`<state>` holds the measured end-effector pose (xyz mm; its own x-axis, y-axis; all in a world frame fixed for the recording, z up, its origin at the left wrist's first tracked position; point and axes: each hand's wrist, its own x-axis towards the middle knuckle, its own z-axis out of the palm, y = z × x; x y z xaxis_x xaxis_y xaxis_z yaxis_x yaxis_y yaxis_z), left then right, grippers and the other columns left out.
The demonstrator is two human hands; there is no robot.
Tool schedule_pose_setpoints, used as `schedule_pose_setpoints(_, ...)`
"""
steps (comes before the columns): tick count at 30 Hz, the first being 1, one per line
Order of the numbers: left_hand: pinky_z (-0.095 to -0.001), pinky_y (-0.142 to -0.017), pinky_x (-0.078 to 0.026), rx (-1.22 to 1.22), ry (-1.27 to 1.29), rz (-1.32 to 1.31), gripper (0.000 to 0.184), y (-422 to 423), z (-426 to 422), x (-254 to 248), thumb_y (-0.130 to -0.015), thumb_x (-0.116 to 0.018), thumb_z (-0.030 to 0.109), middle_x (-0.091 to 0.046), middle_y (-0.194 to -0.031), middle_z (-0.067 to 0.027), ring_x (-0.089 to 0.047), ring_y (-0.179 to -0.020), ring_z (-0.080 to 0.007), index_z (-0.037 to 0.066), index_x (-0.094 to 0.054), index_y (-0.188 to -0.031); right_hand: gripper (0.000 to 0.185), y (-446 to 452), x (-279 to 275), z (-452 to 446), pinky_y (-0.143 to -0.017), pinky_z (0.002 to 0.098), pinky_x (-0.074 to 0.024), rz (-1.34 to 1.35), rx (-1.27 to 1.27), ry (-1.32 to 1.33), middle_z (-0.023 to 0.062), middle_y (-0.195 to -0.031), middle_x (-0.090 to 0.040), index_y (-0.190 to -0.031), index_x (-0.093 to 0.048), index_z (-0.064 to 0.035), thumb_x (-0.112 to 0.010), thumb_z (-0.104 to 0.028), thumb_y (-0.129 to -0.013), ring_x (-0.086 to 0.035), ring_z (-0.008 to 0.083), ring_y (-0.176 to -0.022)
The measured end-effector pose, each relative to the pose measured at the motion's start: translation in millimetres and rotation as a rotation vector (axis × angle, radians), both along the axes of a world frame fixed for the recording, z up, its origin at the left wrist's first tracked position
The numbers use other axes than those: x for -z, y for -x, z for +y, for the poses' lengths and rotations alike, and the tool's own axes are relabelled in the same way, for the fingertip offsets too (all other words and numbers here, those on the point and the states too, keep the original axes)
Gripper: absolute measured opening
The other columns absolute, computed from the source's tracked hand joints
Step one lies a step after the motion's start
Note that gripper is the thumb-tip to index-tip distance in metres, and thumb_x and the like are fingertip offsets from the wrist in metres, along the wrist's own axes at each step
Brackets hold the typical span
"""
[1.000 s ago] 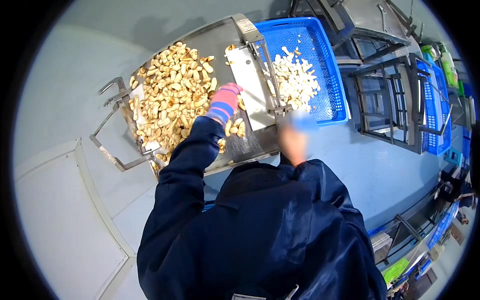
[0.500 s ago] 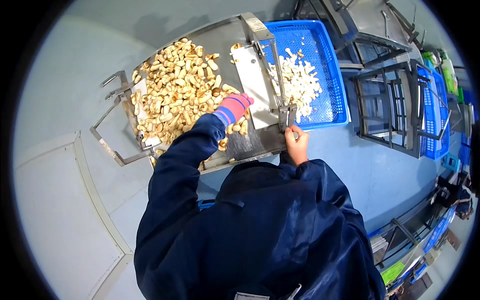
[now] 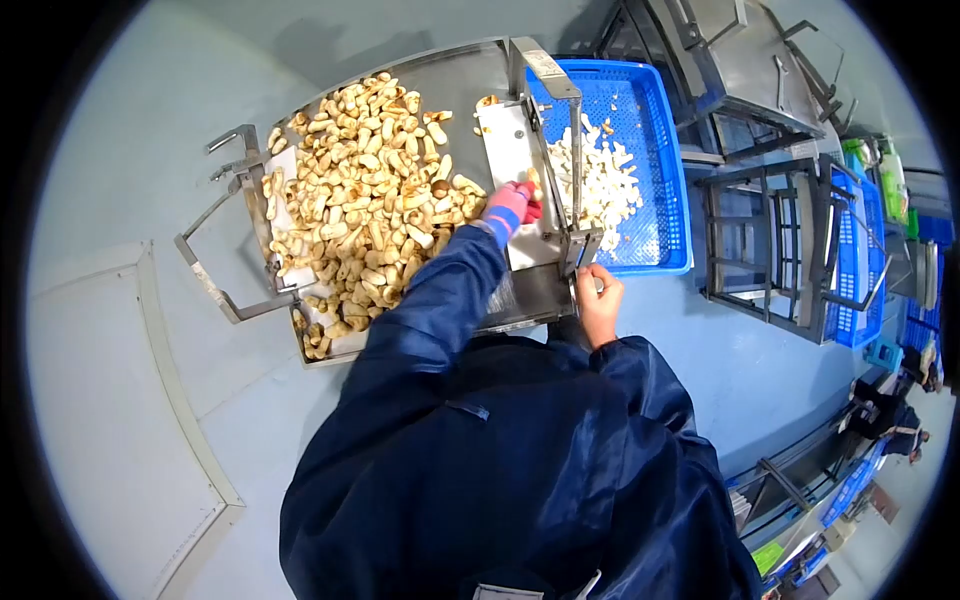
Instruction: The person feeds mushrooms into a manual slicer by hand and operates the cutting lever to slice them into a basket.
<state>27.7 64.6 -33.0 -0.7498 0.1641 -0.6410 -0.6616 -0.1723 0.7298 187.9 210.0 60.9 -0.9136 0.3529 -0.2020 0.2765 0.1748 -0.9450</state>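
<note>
In a pink and blue striped glove, my left hand [image 3: 512, 207] pinches a mushroom [image 3: 535, 182] over the white cutting board [image 3: 503, 150], close beside the hinged metal cutter [image 3: 575, 165]. Bare, my right hand [image 3: 600, 308] is closed at the near end of that cutter, around its handle, which the fingers mostly hide. Left of the board, a large heap of whole brownish-cream mushrooms [image 3: 370, 190] covers the steel table [image 3: 450, 75]. Beyond the cutter, white cut mushroom pieces [image 3: 605, 185] lie in a blue perforated crate [image 3: 675, 160].
A second metal cutter frame [image 3: 215, 270] is fixed to the table's left end. At right stand metal racks [image 3: 765, 235] and another steel table [image 3: 765, 75] with a wrench on it. More blue crates [image 3: 862, 260] are behind the racks. Another person [image 3: 890, 420] is far right.
My left hand has moved right from the edge of the heap onto the white board, now with a mushroom in its fingers. My right hand stays at the cutter's handle. The view has shifted slightly.
</note>
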Motion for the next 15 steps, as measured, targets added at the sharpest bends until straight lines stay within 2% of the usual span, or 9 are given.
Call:
schedule_pose_setpoints(2, -0.0304, -0.039, -0.044, -0.119, 0.028, 0.01, 0.022, -9.9, 25.4, -5.2, -0.09, -0.052, 0.024, -0.058, -0.065, -0.0097, -0.054, -0.043, -0.0177, 0.003, -0.052, -0.094, 0.022, 3.0, -2.3, 1.2, -0.048, 0.0325, -0.0351, 0.007, -0.012, -0.015, 0.0115, -0.05, -0.041, -0.067, -0.054, 0.0028, -0.058, -0.015, -0.079, -0.037, 0.0116, -0.049)
schedule_pose_setpoints(3, -0.0345, -0.047, -0.047, -0.03, 0.191, 0.073, 0.021, -13.5, 32.7, -5.4, -0.089, -0.053, 0.022, -0.06, -0.066, -0.011, -0.058, -0.051, -0.0217, 0.002, -0.053, -0.092, 0.022, 4.3, -3.3, 1.8, -0.047, 0.0325, -0.0351, 0.009, -0.016, -0.022, 0.0118, -0.05, -0.041, -0.067, -0.054, 0.0028, -0.058, -0.015, -0.079, -0.037, 0.0113, -0.05)
schedule_pose_setpoints(5, -0.0318, -0.05, -0.046, 0.126, 1.075, 0.667, 0.018, -22.3, 35.5, 3.8, -0.087, -0.053, 0.021, -0.061, -0.069, -0.0077, -0.06, -0.059, -0.0187, 0.005, -0.053, -0.095, 0.022, 2.7, -5.3, 2.7, -0.048, 0.0326, -0.0351, -0.01, -0.02, -0.029, 0.0123, -0.05, -0.041, -0.067, -0.054, 0.0031, -0.058, -0.015, -0.079, -0.038, 0.0112, -0.051)
schedule_pose_setpoints(8, -0.031, -0.058, -0.047, 0.058, 0.977, 0.586, 0.02, -25.0, 32.9, -5.1, -0.085, -0.055, 0.015, -0.061, -0.072, -0.0062, -0.059, -0.064, -0.0168, 0.004, -0.055, -0.102, 0.022, 1.3, 0.8, 2.9, -0.048, 0.0323, -0.035, -0.015, -0.018, -0.029, 0.012, -0.05, -0.041, -0.068, -0.054, 0.0032, -0.058, -0.015, -0.079, -0.038, 0.0108, -0.051)
schedule_pose_setpoints(11, -0.031, -0.061, -0.046, -0.05, 0.585, 0.508, 0.027, -29.7, 33.3, 7.3, -0.083, -0.056, 0.01, -0.062, -0.076, -0.0067, -0.057, -0.065, -0.0171, 0.005, -0.055, -0.11, 0.021, 0.5, 4.6, 3.2, -0.048, 0.0323, -0.0352, -0.015, 0.003, -0.013, 0.0121, -0.051, -0.042, -0.068, -0.055, 0.0032, -0.058, -0.015, -0.079, -0.038, 0.0107, -0.051)
schedule_pose_setpoints(12, -0.0285, -0.061, -0.046, -0.034, 0.663, 0.657, 0.033, -33.0, 33.3, 14.2, -0.081, -0.057, 0.005, -0.061, -0.077, -0.005, -0.055, -0.064, -0.0155, 0.006, -0.053, -0.114, 0.021, 0.3, 4.6, 2.9, -0.048, 0.0325, -0.0355, -0.02, 0.015, -0.006, 0.0123, -0.051, -0.043, -0.069, -0.056, 0.0033, -0.058, -0.015, -0.079, -0.039, 0.0106, -0.051)
schedule_pose_setpoints(15, -0.0262, -0.061, -0.045, -0.054, 0.465, 0.462, 0.037, -40.3, 34.0, 1.5, -0.08, -0.057, 0.001, -0.059, -0.076, -0.0037, -0.052, -0.064, -0.014, 0.007, -0.053, -0.116, 0.021, 4.0, -5.0, 0.3, -0.048, 0.0322, -0.0364, -0.029, 0.019, 0.01, 0.0133, -0.051, -0.044, -0.069, -0.056, 0.0037, -0.058, -0.014, -0.079, -0.04, 0.0105, -0.051)
